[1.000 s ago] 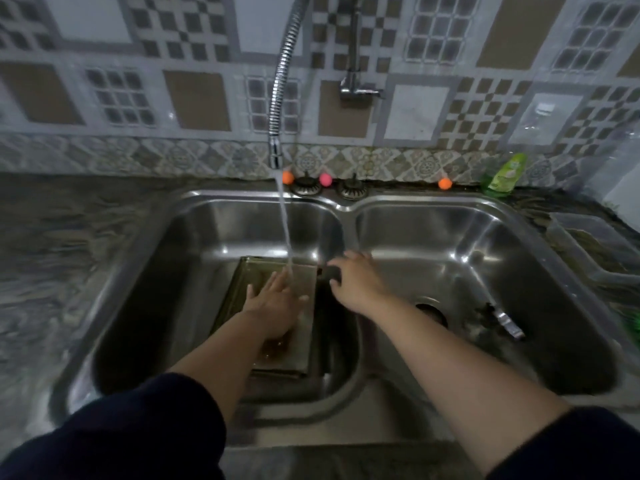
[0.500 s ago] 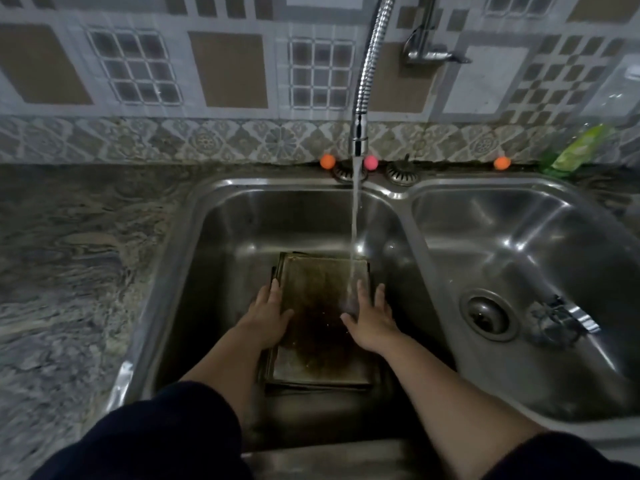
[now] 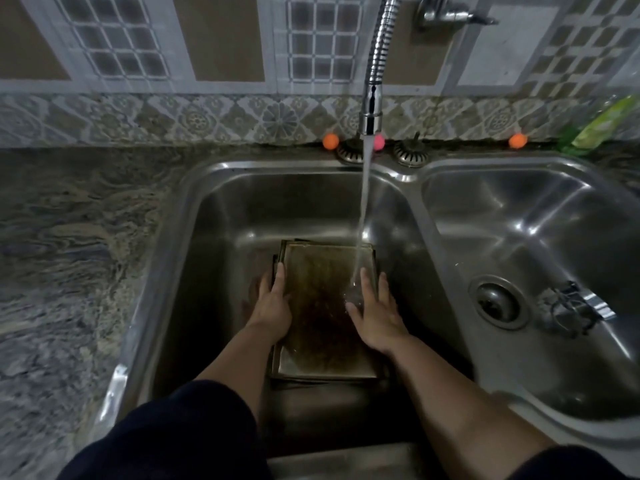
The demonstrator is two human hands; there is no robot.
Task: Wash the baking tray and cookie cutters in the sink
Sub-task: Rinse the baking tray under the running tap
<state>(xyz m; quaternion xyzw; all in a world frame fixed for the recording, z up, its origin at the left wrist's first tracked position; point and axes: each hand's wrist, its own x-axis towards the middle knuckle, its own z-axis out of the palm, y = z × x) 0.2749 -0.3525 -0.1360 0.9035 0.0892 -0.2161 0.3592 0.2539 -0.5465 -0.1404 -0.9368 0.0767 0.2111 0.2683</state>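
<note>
Lying flat on the floor of the sink's left basin (image 3: 221, 216), the stained baking tray (image 3: 322, 306) takes a stream of water (image 3: 362, 209) from the flexible faucet (image 3: 375, 74) near its far right corner. The left hand (image 3: 272, 303) rests on the tray's left edge with fingers straight, gripping nothing. The right hand (image 3: 375, 313) lies flat and relaxed on the right side, beside the falling water.

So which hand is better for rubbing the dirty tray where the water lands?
Probably the right hand. Its fingers lie flat on the baking tray right where the water stream lands. The left hand rests on the tray's far edge, away from the stream.
</note>
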